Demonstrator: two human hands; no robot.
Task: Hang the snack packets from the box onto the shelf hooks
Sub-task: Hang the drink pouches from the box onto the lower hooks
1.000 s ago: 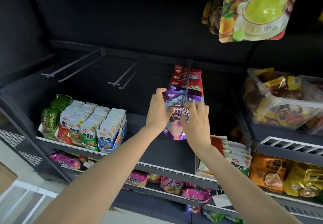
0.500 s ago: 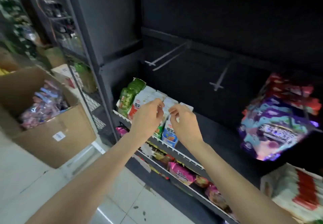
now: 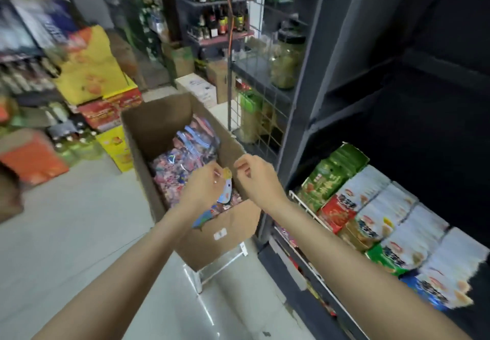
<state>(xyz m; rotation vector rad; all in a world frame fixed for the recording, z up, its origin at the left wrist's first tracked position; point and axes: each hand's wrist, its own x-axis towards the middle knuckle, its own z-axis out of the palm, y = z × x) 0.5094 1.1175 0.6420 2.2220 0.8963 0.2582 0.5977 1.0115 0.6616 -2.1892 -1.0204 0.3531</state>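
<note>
The open cardboard box (image 3: 225, 236) stands on a low white stand by the shelf end, filled with pink and blue snack packets (image 3: 183, 162). My left hand (image 3: 204, 184) hovers over the box's front part with its fingers loosely curled. Its fingertips are right beside the yellow top of a blue packet (image 3: 226, 192) that leans on the box's front wall, and no grip on it shows. My right hand (image 3: 258, 179) is over the box's right rim, fingers loosely curled and holding nothing. The shelf hooks are out of view.
The dark shelf unit (image 3: 305, 117) rises right of the box, with a wire rack of green, red and white packets (image 3: 371, 207) at lower right. Yellow and red cartons (image 3: 103, 93) and bottles stand at the left. Pale floor tiles (image 3: 79, 233) lie in front.
My view has swung left from the hooks to the box. Both hands left the purple packet hanging on the hook and moved left and down over the box.
</note>
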